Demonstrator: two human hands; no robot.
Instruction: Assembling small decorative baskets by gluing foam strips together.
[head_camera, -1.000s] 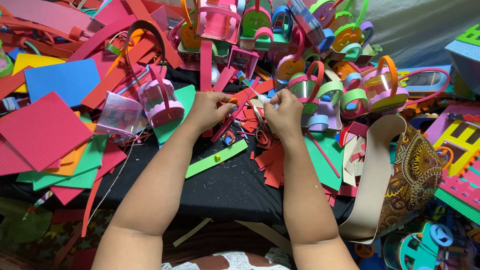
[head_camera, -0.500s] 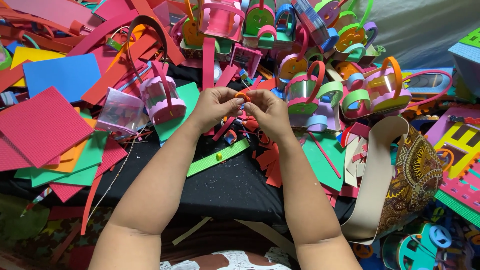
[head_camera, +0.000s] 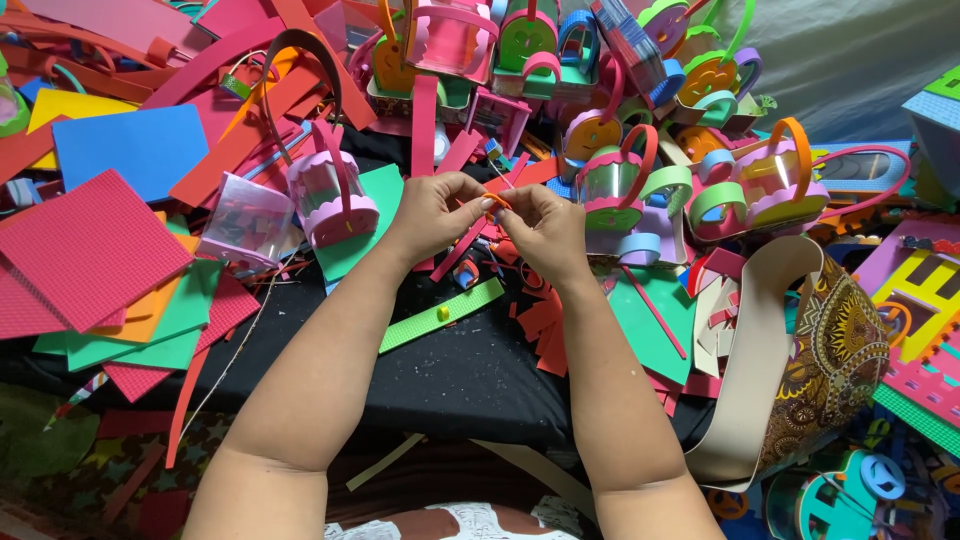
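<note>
Hands together: our left hand (head_camera: 432, 212) and right hand (head_camera: 545, 228) pinch orange foam strip (head_camera: 497, 203), twelve o'clock; light, floppy, best held by its ends.

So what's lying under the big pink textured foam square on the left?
Beneath the pink textured foam square lie an orange sheet, green sheets and another pink one, only their edges showing. Its own bulk hides whatever lies under its middle.

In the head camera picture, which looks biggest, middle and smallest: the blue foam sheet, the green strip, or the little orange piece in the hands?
1. Blue foam sheet
2. Green strip
3. Orange piece, pinched between left hand and right hand
</note>
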